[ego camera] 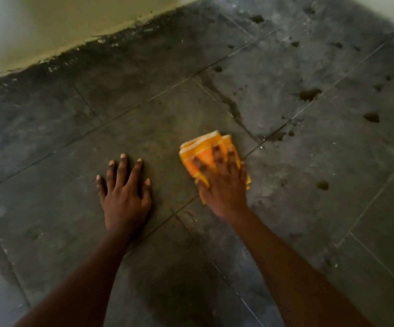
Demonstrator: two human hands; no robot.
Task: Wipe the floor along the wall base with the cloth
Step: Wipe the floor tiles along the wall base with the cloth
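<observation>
An orange cloth point(203, 147) with pale stripes lies bunched on the grey tiled floor point(144, 119) near the middle of the view. My right hand point(224, 185) presses down on it with fingers spread over the fabric. My left hand point(123, 194) rests flat on a tile to the left of the cloth, fingers straight and spread, holding nothing. The wall base point(78, 41) runs diagonally across the upper left, well beyond the cloth, with a dark grimy band along it.
Dark wet spots point(309, 94) dot the tiles to the right of the cloth, and a damp streak point(226, 102) runs along a grout line above it. A pale wall point(38, 24) fills the upper left corner.
</observation>
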